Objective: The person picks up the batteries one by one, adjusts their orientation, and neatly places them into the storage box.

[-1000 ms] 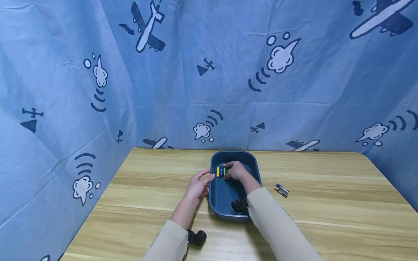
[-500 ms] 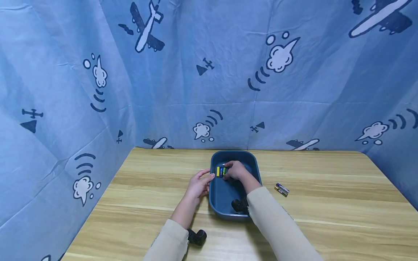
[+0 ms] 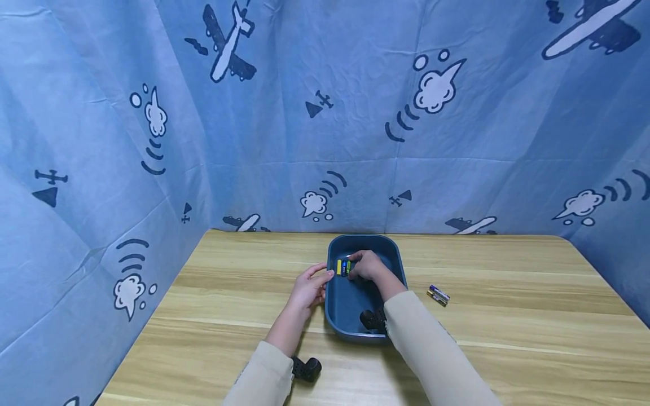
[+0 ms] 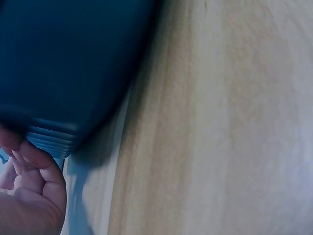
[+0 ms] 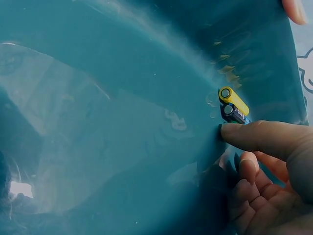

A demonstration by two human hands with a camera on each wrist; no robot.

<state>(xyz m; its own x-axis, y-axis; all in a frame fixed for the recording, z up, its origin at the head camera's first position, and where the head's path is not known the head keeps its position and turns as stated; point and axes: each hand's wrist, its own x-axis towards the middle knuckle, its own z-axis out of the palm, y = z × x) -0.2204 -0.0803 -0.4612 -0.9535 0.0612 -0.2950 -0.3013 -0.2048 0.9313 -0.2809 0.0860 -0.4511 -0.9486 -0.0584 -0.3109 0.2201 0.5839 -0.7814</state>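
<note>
A dark blue plastic bin [image 3: 358, 304] stands on the table. Its left rim is held by my left hand [image 3: 303, 290], thumb over the edge and fingers curled against the outer wall, as the left wrist view shows. Inside, a yellow battery [image 3: 339, 267] and a blue battery [image 3: 344, 268] lie side by side near the left wall. Beside them, a green battery [image 3: 348, 267] sits between the thumb and fingers of my right hand [image 3: 367, 266], which pinches it by its ends. In the right wrist view my thumb [image 5: 264, 136] largely hides that battery.
Two more batteries [image 3: 438, 295] lie together on the wooden table [image 3: 508, 316], right of the bin. Black wrist devices [image 3: 307, 370] sit at both sleeves; the right one hangs over the bin's near end. A blue patterned curtain [image 3: 365, 141] closes off the back and sides.
</note>
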